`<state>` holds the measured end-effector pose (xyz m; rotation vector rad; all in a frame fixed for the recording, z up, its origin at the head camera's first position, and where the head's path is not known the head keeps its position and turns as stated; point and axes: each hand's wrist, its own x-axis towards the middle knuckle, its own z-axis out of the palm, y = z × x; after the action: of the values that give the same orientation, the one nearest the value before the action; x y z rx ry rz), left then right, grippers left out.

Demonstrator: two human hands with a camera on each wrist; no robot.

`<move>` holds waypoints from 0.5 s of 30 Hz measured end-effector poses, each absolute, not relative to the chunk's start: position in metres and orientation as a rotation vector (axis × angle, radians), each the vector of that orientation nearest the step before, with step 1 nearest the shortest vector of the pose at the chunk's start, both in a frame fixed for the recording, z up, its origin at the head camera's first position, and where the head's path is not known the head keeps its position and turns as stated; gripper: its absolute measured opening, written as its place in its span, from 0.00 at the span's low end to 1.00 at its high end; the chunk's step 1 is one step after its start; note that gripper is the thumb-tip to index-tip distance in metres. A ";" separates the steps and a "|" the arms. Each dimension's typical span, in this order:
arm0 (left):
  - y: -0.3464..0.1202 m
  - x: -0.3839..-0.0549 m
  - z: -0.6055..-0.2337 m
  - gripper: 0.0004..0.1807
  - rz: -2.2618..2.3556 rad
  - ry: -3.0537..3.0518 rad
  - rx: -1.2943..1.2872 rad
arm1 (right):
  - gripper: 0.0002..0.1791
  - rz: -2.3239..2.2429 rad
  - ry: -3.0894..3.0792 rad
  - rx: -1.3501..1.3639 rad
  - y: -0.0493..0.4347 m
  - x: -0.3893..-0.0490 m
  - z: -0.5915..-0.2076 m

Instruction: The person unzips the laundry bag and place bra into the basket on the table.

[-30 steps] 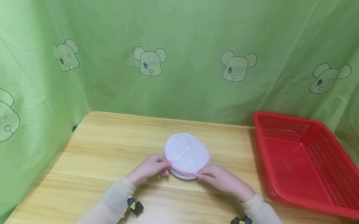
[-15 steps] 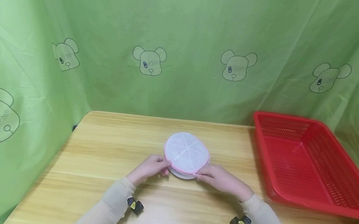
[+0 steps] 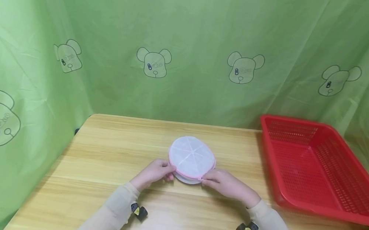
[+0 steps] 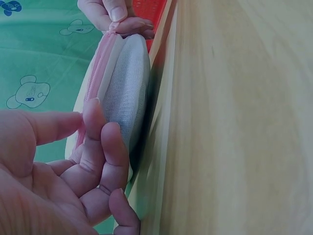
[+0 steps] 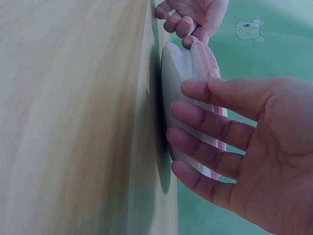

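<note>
A round white mesh laundry bag (image 3: 192, 154) with a pink zipper lies near the middle of the wooden table in the head view. At its near left edge, my left hand (image 3: 154, 171) pinches the zippered rim between thumb and forefinger. My right hand (image 3: 230, 186) pinches the zipper pull (image 5: 213, 74) at the near right edge, its other fingers spread along the bag's side in the right wrist view. Seen from the left wrist, the pink zipper (image 4: 100, 68) runs closed between both hands. The bag's underside and far side are hidden.
A red plastic basket (image 3: 273, 175) with perforated walls stands on the right side of the wooden table (image 3: 112, 137). Green curtains (image 3: 200, 24) printed with bear heads hang behind the table and at both sides. Small black cameras are strapped to both wrists.
</note>
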<state>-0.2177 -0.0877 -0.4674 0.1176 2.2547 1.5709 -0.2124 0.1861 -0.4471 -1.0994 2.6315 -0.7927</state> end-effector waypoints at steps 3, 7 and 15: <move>-0.088 -0.217 -0.468 0.14 1.573 2.261 0.126 | 0.08 -0.797 2.627 -1.102 0.186 -0.212 -0.447; -0.088 -0.217 -0.468 0.13 1.588 2.260 0.122 | 0.09 -0.794 2.624 -1.101 0.186 -0.212 -0.447; -0.087 -0.215 -0.466 0.13 1.616 2.270 0.111 | 0.09 -0.790 2.626 -1.092 0.185 -0.212 -0.445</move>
<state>-0.2152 -0.0867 -0.4657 0.1109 2.2701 1.6160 -0.2116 0.1855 -0.4454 -1.0915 2.6256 -0.7895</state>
